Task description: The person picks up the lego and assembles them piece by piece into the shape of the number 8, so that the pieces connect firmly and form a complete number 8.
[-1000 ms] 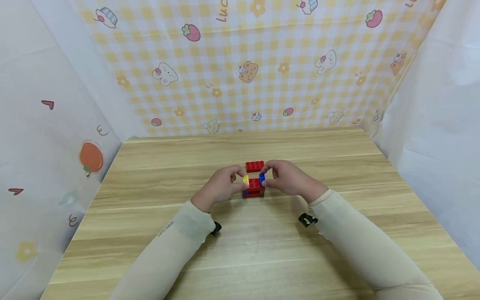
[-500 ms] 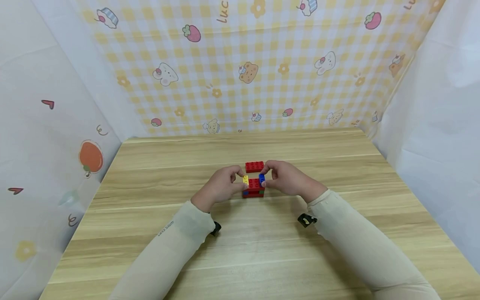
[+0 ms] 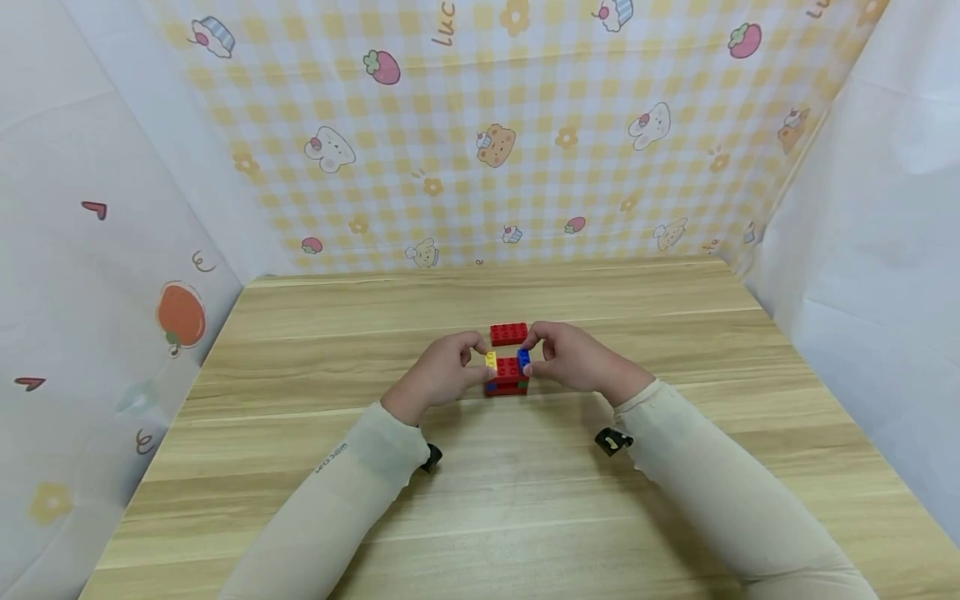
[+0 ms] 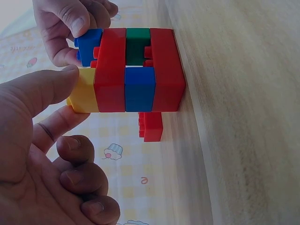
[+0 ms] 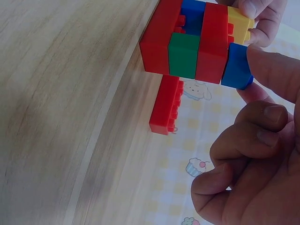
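Note:
A small tower of toy building bricks stands on the table. Its bottom red brick [image 4: 168, 77] carries a blue brick [image 4: 139, 90] at the left end and a green brick [image 5: 183, 56] at the right, with a gap between. Another red brick [image 4: 110, 77] bridges these two. On top at the left, my left hand [image 3: 444, 371] pinches a yellow brick [image 4: 85, 91] between thumb and index finger. At the opposite end my right hand [image 3: 579, 358] pinches a small blue brick [image 5: 236, 68], which sits slightly tilted over the upper red brick's studs, a thin dark seam showing beneath it.
Behind the tower, a loose red brick [image 3: 508, 335] lies studs up on the wooden table [image 3: 495, 500]. A yellow checked cloth [image 3: 420, 192] hangs at the table's far edge, and white cloths flank both sides. Black straps show at both wrists.

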The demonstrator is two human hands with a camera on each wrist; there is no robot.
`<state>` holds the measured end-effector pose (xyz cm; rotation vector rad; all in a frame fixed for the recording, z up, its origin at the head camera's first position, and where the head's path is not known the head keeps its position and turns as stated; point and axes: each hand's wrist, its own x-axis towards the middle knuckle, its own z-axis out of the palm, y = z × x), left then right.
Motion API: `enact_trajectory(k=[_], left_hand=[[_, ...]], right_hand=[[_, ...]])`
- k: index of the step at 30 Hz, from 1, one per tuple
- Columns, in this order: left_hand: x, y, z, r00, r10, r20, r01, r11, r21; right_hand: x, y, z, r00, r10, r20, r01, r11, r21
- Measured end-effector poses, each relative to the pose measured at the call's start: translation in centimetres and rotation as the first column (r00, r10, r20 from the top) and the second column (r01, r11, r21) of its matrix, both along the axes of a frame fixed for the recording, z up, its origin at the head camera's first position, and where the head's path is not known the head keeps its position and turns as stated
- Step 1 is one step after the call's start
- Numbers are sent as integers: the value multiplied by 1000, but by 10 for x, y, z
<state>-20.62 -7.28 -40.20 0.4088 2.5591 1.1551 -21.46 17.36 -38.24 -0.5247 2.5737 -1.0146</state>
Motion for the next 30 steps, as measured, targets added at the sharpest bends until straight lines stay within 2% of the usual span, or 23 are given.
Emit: enact_trajectory(k=[16,30], left_hand=[[0,-2,-3,1000,2,7,-3,999,40],[0,-3,-7,1000,-20,-8,21,988,156]], right_hand=[[0,-1,0,1000,10,8,-11,1000,12],[0,-3,1,1000,-2,14,2,1000,28]])
